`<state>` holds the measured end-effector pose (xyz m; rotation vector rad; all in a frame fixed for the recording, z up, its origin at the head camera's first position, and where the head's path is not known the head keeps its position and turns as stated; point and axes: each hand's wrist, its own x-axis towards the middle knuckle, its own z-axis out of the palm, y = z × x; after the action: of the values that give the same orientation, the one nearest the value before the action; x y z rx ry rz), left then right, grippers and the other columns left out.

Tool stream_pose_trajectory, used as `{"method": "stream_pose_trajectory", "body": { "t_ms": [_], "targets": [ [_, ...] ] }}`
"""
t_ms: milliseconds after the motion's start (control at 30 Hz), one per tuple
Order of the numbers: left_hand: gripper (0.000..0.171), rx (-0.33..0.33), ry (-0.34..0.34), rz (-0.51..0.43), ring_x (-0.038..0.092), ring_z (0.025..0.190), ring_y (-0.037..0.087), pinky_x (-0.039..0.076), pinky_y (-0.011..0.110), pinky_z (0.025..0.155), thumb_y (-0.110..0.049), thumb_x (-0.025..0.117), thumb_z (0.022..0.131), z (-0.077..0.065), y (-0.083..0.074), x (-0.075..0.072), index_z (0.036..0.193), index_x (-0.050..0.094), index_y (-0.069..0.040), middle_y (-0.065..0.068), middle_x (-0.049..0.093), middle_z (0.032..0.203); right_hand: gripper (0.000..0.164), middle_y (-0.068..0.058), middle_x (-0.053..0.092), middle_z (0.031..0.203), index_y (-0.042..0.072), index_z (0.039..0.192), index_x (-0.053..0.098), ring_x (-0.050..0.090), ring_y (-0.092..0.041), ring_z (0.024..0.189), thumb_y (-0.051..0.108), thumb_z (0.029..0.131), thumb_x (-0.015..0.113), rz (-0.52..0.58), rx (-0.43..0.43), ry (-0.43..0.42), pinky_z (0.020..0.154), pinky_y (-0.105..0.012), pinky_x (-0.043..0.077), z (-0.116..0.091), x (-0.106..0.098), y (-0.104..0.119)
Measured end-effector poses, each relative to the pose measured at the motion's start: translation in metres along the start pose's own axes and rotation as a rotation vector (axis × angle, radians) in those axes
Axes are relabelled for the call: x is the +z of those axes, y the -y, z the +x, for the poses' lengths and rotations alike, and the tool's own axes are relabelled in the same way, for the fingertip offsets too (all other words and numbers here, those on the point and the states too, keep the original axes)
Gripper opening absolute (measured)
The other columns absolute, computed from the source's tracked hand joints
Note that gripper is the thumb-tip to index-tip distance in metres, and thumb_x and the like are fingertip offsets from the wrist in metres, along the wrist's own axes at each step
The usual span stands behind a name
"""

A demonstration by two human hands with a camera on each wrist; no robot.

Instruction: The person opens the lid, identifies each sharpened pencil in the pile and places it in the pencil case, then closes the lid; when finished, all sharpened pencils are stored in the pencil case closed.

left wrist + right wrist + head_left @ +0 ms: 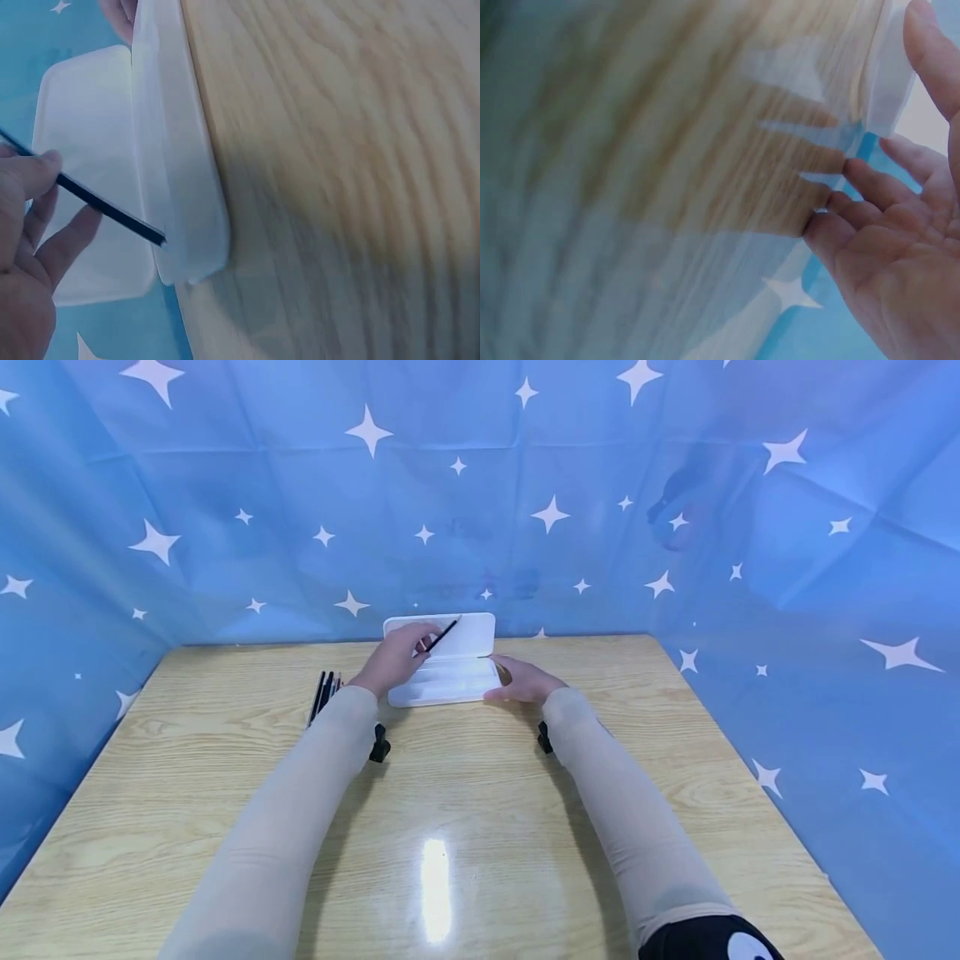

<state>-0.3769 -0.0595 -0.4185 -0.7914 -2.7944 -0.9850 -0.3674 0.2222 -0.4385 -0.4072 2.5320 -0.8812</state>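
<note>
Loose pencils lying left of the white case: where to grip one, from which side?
Judgement: take one by mid-shaft, pinching from above across its width. The loose pencils lie flat, side by side, on the table, left of the open white case, so the sides are crowded and the top is free. The left hand, nearest, already holds a black pencil; the right hand rests at the case.

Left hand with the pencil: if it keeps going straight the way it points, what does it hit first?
Most likely the upright lid of the open white case: the left hand holds the pencil in front of it, tip toward it. Depth is unclear, so contact may be near.
</note>
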Motion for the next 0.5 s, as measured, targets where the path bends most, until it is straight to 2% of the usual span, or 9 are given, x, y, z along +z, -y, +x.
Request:
{"method": "stream_pose_trajectory", "body": {
  "t_ms": [233, 400, 500],
  "targets": [
    [0.042, 0.071, 0.141, 0.126, 0.063, 0.103, 0.025, 0.052, 0.041, 0.094, 0.005, 0.066, 0.095, 0.012, -0.007, 0.007, 0.135, 0.064, -0.008, 0.014, 0.069, 0.115, 0.088, -0.004, 0.020, 0.168, 0.025, 0.163, 0.023, 0.015, -0.029, 0.154, 0.033, 0.094, 0.076, 0.031, 0.007, 0.016, 0.123, -0.053, 0.015, 0.004, -0.002, 0.005],
    [0.040, 0.014, 0.245, 0.239, 0.063, 0.106, 0.023, 0.051, 0.041, 0.097, 0.000, 0.065, 0.097, 0.017, -0.010, 0.013, 0.135, 0.065, -0.014, 0.009, 0.069, 0.117, 0.092, -0.008, 0.013, 0.170, 0.027, 0.164, 0.019, 0.011, -0.031, 0.155, 0.038, 0.092, 0.076, -0.034, 0.059, 0.040, 0.123, -0.053, 0.015, 0.008, -0.005, 0.012],
    [0.040, -0.022, 0.280, 0.270, 0.062, 0.110, 0.022, 0.049, 0.041, 0.101, 0.000, 0.060, 0.100, 0.019, -0.010, 0.015, 0.135, 0.067, -0.017, 0.006, 0.069, 0.121, 0.094, -0.011, 0.010, 0.170, 0.026, 0.164, 0.018, 0.009, -0.032, 0.155, 0.040, 0.092, 0.076, -0.088, 0.061, 0.056, 0.123, -0.054, 0.015, 0.010, -0.006, 0.015]
  ]
}}
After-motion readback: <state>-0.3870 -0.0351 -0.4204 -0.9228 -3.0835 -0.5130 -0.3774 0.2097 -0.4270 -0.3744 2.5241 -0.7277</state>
